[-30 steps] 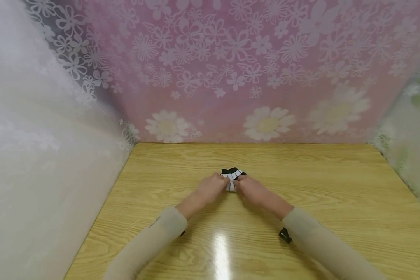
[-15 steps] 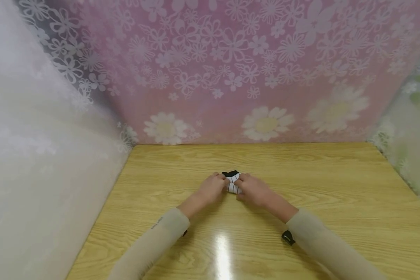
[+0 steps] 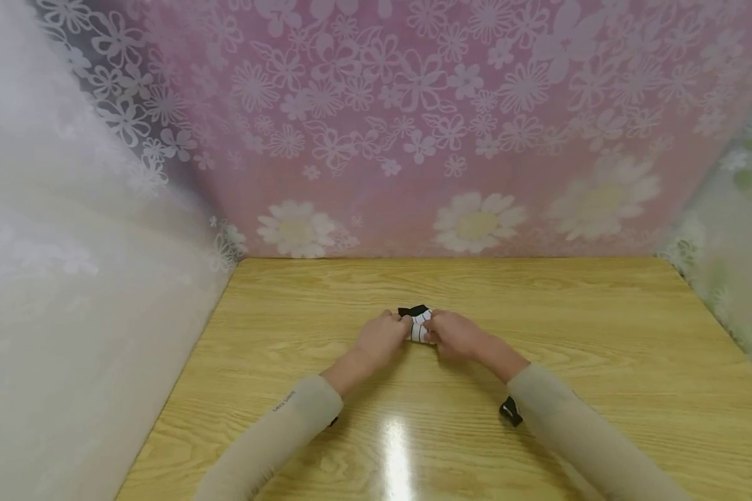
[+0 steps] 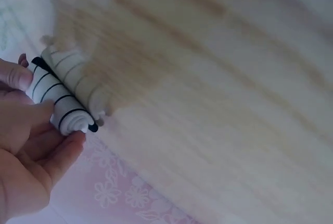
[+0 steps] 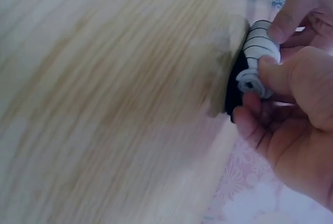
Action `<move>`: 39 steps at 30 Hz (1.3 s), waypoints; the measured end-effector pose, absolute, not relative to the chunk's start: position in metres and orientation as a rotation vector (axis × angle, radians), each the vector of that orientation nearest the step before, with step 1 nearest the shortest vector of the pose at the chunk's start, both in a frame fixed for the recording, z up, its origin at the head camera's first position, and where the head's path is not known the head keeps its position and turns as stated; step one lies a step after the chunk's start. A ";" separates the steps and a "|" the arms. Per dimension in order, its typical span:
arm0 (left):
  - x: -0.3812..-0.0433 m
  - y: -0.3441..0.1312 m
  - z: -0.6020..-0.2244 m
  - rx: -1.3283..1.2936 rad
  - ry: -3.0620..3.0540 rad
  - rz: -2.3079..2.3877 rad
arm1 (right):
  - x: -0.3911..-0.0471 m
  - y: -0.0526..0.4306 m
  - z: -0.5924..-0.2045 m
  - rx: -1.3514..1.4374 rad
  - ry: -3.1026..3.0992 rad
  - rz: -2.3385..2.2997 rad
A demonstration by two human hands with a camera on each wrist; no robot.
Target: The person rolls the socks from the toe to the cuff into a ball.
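Between both hands lies a rolled striped sock [image 3: 419,332], white with thin black lines, on the wooden table. Its black end [image 3: 413,310] sticks out flat on the far side. My left hand [image 3: 379,339] pinches one end, thumb on the near side. My right hand [image 3: 460,335] pinches the other end the same way. In the left wrist view the roll [image 4: 65,107] shows a spiral of layers beside the thumb. The right wrist view shows the roll [image 5: 258,41] with its black part [image 5: 237,81] against the tabletop.
The wooden tabletop [image 3: 288,299] runs back to a pink flowered cloth wall [image 3: 363,174]. Pale cloth walls [image 3: 88,313] stand along the left and right sides. A black strap piece [image 3: 510,412] hangs under the right sleeve.
The sock has been rolled further, so less of its striped part shows flat. My right fingers spread along the roll half a second ago and have drawn back in to its end.
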State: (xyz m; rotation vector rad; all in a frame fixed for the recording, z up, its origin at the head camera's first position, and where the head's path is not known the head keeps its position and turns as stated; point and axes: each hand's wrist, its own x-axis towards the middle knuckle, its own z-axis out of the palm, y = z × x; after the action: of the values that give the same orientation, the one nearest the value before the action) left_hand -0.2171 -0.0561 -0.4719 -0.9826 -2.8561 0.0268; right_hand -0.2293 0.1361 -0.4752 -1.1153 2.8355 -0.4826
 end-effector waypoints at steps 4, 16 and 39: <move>-0.214 -0.053 -0.471 -0.989 -2.875 0.118 | -0.232 0.135 -0.473 -1.007 2.786 -0.565; -0.225 -0.048 -0.471 -0.959 -2.936 0.111 | -0.229 0.137 -0.476 -0.739 2.839 -0.856; -0.231 -0.056 -0.479 -0.887 -2.964 0.074 | -0.232 0.136 -0.484 -1.109 2.955 -0.465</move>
State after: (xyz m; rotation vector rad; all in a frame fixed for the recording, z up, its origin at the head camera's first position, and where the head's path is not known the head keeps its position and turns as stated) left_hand -0.2309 -0.0559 -0.4785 -0.8870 -2.9636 0.0737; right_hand -0.2320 0.1359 -0.4837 -1.1088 2.9552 -0.4654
